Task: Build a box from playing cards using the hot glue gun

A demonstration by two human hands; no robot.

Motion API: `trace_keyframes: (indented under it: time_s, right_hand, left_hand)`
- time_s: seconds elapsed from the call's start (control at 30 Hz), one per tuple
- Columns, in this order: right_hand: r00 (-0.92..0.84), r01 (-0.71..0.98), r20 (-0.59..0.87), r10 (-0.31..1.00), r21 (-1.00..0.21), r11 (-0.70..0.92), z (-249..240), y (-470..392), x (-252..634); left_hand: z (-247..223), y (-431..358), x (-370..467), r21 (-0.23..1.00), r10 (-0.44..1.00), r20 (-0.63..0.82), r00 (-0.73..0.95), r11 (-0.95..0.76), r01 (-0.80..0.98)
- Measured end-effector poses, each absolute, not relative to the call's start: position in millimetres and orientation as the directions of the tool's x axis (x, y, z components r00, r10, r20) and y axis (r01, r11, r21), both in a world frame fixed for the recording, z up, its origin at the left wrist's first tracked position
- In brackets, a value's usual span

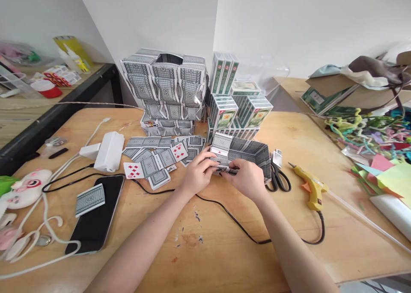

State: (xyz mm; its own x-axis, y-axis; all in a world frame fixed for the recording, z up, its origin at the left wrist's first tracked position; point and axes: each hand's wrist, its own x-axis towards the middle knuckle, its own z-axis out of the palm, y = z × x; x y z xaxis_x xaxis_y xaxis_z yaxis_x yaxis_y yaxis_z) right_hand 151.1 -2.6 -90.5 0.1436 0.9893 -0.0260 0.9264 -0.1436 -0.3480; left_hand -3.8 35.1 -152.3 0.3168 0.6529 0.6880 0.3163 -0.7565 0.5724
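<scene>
An open-topped box made of grey-backed playing cards (250, 149) sits on the table in front of me. My left hand (199, 173) is closed on its left end, fingers beside an upright card panel (221, 144) with a red pip showing. My right hand (246, 176) pinches the near wall of the same box, its fingertips close to those of the left. The fingers partly hide the edge they grip. Loose playing cards (159, 160) lie spread left of the hands, some face up. Behind them stands a larger structure of folded cards (167, 85).
Stacked green card packs (224, 111) stand behind the box. To the right lie black scissors (281, 177) and a yellow glue gun (310, 186). Its black cord (231, 218) crosses under my forearms. A phone (96, 220), a white power adapter (109, 151) and cables occupy the left.
</scene>
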Motion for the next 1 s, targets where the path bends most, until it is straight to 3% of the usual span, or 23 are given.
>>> trace_keyframes:
  time_s: [0.7,1.0]
  right_hand:
    - [0.146,0.926,0.056,0.988,-0.359,-0.116,-95,-3,152]
    - [0.068,0.936,0.113,0.991,-0.351,-0.024,-100,-7,155]
  left_hand:
    - [-154,35,-4,0.596,0.670,0.667,0.326,-0.742,0.306]
    - [-144,35,-12,0.604,0.694,0.608,0.387,-0.720,0.342]
